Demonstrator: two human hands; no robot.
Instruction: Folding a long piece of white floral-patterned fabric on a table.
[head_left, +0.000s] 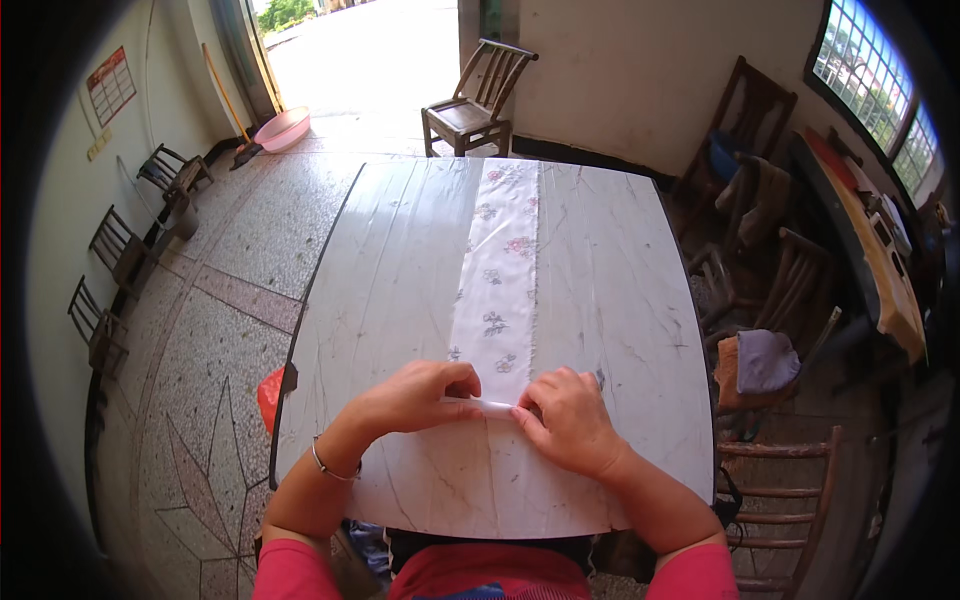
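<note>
A long white fabric strip (497, 289) with printed flowers lies lengthwise across the marble-patterned table (607, 300). Its far end reaches the table's far edge, and its near end is rolled into a narrow tube. My left hand (424, 397) pinches the left side of that roll between thumb and fingers. On the roll's right end, my right hand (566, 416) grips with the thumb in front and the fingers curled behind. A short length of the roll shows between both hands; its ends are partly hidden by my fingers.
A wooden chair (469, 109) stands beyond the far edge, by the bright doorway. Wooden chairs crowd the right side, one holding folded cloths (763, 361). A red plastic bag (270, 399) hangs at the left edge. A pink basin (283, 130) sits near the door.
</note>
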